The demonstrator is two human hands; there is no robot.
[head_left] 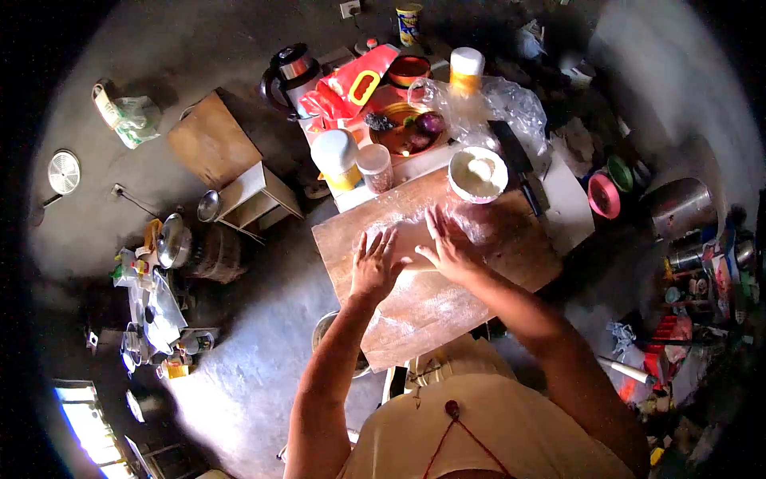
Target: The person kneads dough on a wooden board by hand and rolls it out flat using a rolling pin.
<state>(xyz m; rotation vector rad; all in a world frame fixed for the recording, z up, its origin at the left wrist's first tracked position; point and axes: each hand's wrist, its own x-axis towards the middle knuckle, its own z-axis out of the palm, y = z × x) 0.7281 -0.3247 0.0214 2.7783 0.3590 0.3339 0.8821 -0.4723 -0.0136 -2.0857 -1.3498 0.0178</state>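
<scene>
Both my hands rest palm down on a wooden board (431,315) dusted with white powder that looks like flour. My left hand (375,265) lies left of the middle with its fingers stretched out. Beside it, my right hand (453,251) is flat too, fingers spread and thumb toward the left one. Between the hands is a pale, smooth patch; whether something lies under the palms I cannot tell. Just beyond my right fingertips stands a white bowl (471,195) with a pale lump and powder inside. A dark-bladed knife (511,148) lies right of the bowl.
Behind the board are a white-lidded jar (335,152), a clear jar (375,168), a plate with purple vegetables (391,144), a red bag (339,92), a thermos (291,72) and a plastic bag (511,108). Pink basin (604,196) and metal pot (682,207) stand right.
</scene>
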